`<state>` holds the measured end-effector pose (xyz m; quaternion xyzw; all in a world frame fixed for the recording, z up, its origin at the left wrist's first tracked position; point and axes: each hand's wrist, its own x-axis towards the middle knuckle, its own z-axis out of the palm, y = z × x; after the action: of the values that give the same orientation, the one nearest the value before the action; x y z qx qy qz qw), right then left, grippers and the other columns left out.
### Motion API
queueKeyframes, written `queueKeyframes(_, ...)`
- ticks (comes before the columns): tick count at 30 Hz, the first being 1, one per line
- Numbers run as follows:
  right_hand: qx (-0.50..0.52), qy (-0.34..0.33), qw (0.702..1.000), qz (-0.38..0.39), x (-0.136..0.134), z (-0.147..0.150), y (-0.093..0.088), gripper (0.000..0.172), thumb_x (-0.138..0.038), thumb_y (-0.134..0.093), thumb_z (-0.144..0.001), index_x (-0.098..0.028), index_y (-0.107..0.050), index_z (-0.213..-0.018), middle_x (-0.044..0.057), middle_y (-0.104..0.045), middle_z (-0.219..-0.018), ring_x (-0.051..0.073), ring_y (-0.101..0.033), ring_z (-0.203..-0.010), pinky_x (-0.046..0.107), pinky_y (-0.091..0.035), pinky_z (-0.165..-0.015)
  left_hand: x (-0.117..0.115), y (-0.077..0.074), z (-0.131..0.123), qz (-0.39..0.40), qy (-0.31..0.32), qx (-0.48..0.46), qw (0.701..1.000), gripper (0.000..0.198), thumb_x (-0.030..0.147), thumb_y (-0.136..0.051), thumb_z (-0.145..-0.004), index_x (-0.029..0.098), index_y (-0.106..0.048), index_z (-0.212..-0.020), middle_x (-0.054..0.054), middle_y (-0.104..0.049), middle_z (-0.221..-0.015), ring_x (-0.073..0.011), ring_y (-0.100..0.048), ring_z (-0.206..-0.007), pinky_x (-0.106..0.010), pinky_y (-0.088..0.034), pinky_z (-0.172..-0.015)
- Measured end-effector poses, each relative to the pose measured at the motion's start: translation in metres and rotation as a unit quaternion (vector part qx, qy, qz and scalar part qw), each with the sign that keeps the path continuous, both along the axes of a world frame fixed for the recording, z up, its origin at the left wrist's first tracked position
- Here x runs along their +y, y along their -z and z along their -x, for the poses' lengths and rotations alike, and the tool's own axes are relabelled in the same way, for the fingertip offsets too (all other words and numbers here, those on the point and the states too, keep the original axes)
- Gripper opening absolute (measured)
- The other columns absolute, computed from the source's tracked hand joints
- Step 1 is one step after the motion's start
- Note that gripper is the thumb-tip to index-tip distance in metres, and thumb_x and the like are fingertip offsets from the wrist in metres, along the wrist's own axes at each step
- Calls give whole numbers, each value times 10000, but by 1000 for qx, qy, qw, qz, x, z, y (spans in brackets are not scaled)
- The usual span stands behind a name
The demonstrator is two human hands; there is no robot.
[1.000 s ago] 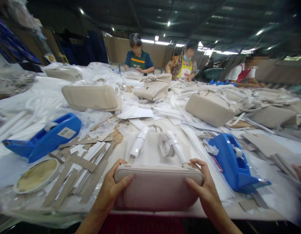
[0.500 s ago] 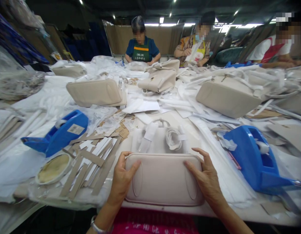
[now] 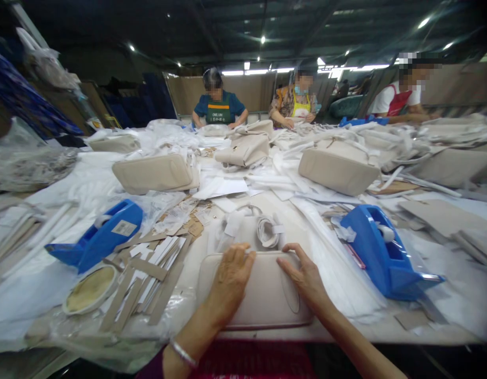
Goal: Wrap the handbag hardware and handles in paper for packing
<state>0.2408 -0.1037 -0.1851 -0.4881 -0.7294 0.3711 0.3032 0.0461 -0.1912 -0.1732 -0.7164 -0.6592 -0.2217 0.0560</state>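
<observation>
A pale beige handbag (image 3: 262, 305) lies at the table's front edge, its flat base with stitched curved seams turned toward me. My left hand (image 3: 230, 284) rests flat on that base, fingers stretched toward the upper edge and covering part of it. My right hand (image 3: 304, 276) grips the upper right edge, thumb on the near face, other fingers over the far side. Just behind the base are a wrapped strap coil (image 3: 268, 232) and a white-wrapped handle piece (image 3: 232, 225), both belonging to or lying on the bag.
Blue tape dispensers stand left (image 3: 103, 231) and right (image 3: 379, 247). Card strips (image 3: 156, 268) and a round dish with a yellowish pad (image 3: 90, 289) lie to the left. More beige bags (image 3: 152, 173) and white sheets spread farther back, where several people work.
My left hand has moved from the bag's left end onto the middle of its base. My right hand stays near the right end, shifted toward the upper edge. The view has tilted up.
</observation>
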Motion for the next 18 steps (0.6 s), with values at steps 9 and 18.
queueKeyframes(9, 1, -66, 941, -331, -26, 55, -31, 300, -70, -384, -795, -180, -549, -1019, 138, -508, -1126, 265, -446, -1059, 442, -364, -914, 9, 16, -9, -4, 57, -72, 996, 424, 34, -339, -812, 186, -465, -1188, -102, -529, -1170, -213, -458, -1148, -435, -366, -1028)
queueKeyframes(18, 13, -160, 940, -302, -10, 108, 4, 287, -42, -352, -804, -132, -516, -1022, 139, -528, -1056, 242, -448, -1031, 414, -408, -915, 26, -20, 13, -201, -174, -146, 953, 341, 153, -543, -768, 154, -458, -1098, -129, -445, -1139, -282, -399, -1158, -499, -347, -994)
